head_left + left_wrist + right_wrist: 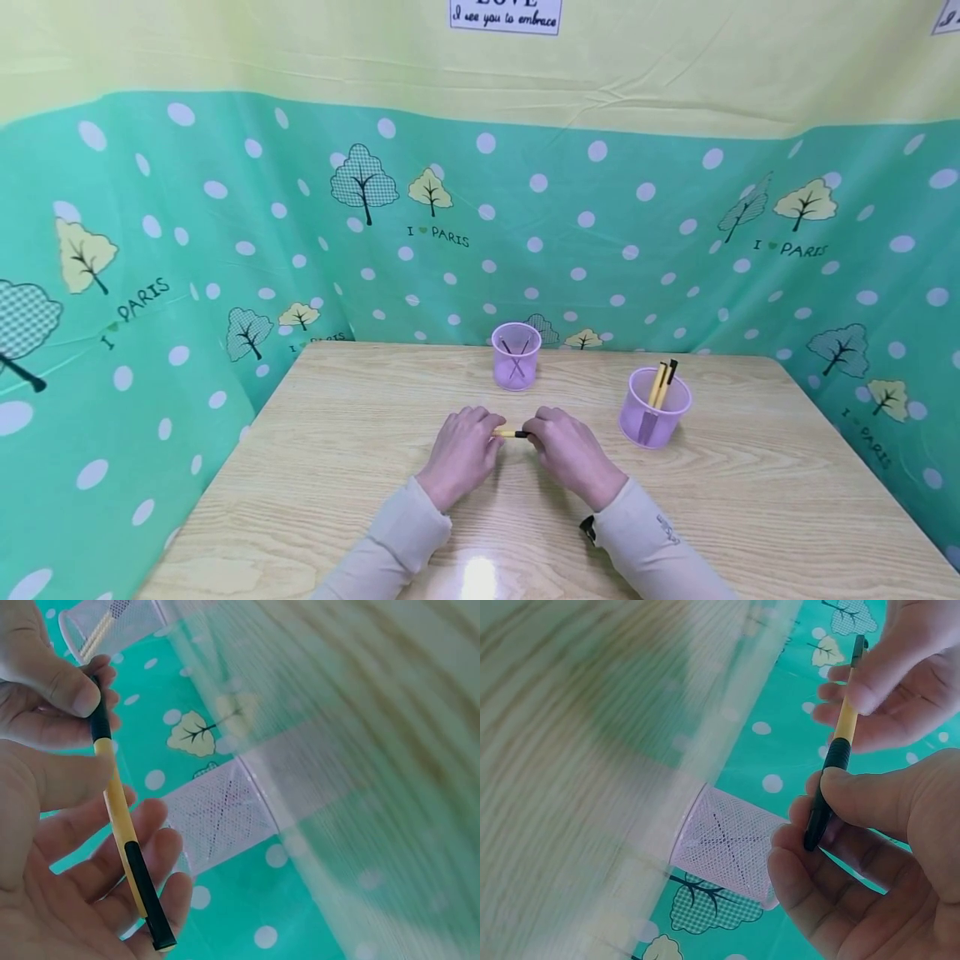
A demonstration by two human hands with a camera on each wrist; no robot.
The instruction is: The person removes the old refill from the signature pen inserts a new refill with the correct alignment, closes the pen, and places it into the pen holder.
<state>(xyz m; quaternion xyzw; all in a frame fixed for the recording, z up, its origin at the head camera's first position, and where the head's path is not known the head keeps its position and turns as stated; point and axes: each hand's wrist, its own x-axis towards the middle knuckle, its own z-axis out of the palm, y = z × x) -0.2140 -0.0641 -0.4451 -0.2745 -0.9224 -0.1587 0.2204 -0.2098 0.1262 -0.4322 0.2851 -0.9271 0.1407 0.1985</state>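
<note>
A yellow pen (510,433) with a black grip and black clip spans the gap between both hands, close over the table. My left hand (460,450) pinches its yellow barrel, thumb on one side and fingers behind. At the tip end, my right hand (573,454) holds the black grip between thumb and fingers. In the left wrist view the pen (116,799) slants down, its clip end lying across the left fingers. The right wrist view shows the pen's dark tip end (825,802) under the right thumb, with the left hand (907,682) beyond it.
A lilac mesh cup (516,375) stands behind the hands, dark crossed lines showing on it. To the right is another lilac mesh cup (637,421) with yellow-and-black pens (660,387) upright in it. A green dotted curtain (525,200) hangs behind the wooden table (322,475).
</note>
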